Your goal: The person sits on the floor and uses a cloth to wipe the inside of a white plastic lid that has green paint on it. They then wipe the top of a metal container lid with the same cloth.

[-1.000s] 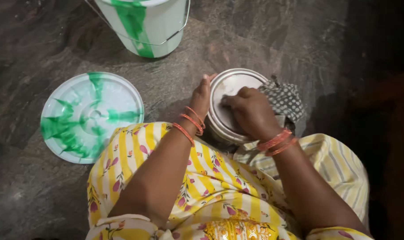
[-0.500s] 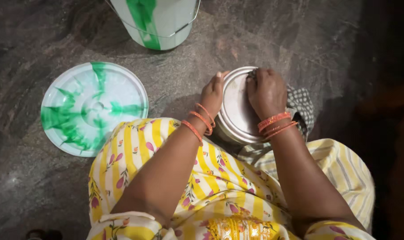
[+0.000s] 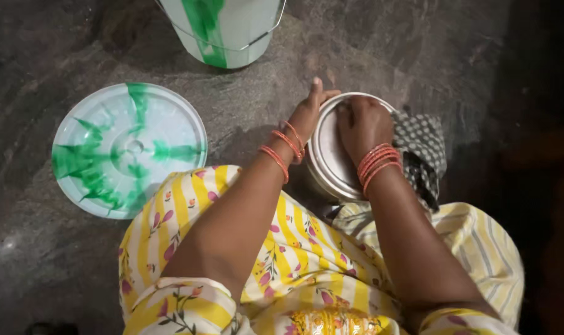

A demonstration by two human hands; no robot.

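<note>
The round steel container (image 3: pixel 331 155) rests on the dark stone floor (image 3: pixel 58 273), directly in front of the seated person's knees and just beside a checked grey cloth (image 3: pixel 421 149) that lies at its right edge. The left hand (image 3: pixel 310 111) is placed against the container's left rim, fingers extended and held together, thumb hooked toward the lid edge; it steadies the vessel from the side. The right hand (image 3: pixel 362 121) lies on top of the lid, fingers curled down over the far rim in a closed grip on the container. Compared with one second ago, the right hand has shifted from the centre of the lid toward its far edge, and the left hand has slid further up along the rim; the cloth, formerly partly under the right hand, is now exposed and free of both hands. Judged from this, the work has passed from contact with the cloth to a two-handed hold on the lid itself. A round white-and-green plastic lid (image 3: pixel 130 149) lies flat on the floor well to the left, and a matching bucket (image 3: pixel 226 31) stands beyond it, apart from the container.
</note>
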